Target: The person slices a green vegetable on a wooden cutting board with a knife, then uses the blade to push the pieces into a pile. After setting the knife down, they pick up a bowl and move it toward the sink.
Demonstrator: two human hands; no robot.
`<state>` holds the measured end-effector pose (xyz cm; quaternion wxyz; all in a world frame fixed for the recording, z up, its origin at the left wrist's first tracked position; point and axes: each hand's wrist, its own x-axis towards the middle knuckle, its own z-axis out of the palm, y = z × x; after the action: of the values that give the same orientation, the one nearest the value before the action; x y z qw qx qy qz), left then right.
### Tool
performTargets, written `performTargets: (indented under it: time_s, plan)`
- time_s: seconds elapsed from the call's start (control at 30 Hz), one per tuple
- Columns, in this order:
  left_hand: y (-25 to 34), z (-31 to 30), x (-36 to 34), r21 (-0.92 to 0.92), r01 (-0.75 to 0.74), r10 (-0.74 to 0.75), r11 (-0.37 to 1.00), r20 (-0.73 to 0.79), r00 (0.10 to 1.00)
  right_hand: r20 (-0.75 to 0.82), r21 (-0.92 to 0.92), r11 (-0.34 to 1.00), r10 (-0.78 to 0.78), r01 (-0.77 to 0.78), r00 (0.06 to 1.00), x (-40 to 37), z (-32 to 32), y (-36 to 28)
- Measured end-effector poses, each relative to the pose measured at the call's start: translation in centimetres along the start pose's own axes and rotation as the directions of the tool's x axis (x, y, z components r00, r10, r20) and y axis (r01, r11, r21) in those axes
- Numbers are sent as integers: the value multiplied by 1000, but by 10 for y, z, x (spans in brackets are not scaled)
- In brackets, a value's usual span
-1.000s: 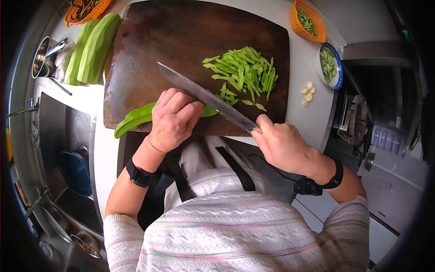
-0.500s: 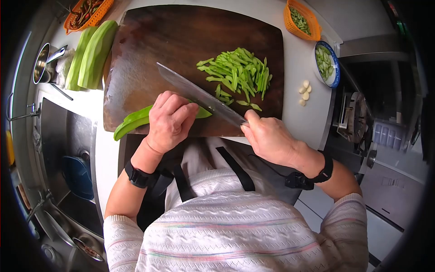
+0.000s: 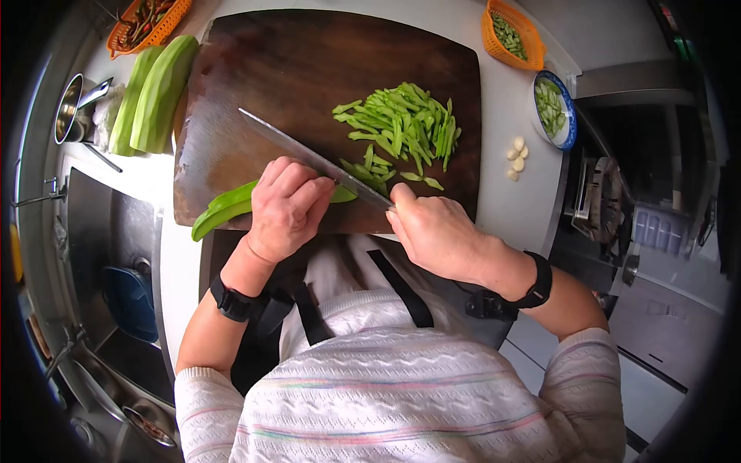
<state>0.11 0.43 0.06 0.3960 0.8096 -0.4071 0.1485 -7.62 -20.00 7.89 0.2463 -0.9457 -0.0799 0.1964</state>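
My left hand (image 3: pixel 288 207) presses long flat green bean pods (image 3: pixel 225 208) onto the dark wooden cutting board (image 3: pixel 309 54), its fingers curled over them near the board's front edge. In my right hand (image 3: pixel 440 234) is the handle of a kitchen knife (image 3: pixel 297 148). Its broad blade slants up to the left, right beside the fingertips of my left hand, and crosses above the pods' cut end. Just right of the blade lie a few fresh slices (image 3: pixel 370 171). Beyond them spreads a heap of thin green slices (image 3: pixel 405 119).
Two peeled pale-green gourds (image 3: pixel 164 92) lie left of the board, above the sink (image 3: pixel 116 231). Orange baskets (image 3: pixel 532 48) stand at the back corners. A blue-rimmed bowl (image 3: pixel 573 116) of pale green slices and several garlic cloves (image 3: pixel 516 154) are at right.
My right hand has moved left and slightly up with the knife, so the blade lies further left. More slices now show beside the blade. My left hand has barely shifted.
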Motion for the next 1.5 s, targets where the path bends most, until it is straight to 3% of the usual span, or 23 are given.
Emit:
performTargets:
  time_s: [0.2,1.37,1.5]
  plan:
    - [2,-1,0,-26,-22,20,999,-48,999,7,25,1000,17,-17,1000,-18,-8,10]
    - [0,-1,-2,-23,5,-4,1000,1,1000,50,44,999,-1,-1,999,-22,-21,-3]
    - [0,1,-1,-9,10,-10,1000,-3,1000,39,-35,999,9,-8,999,1,0,-4]
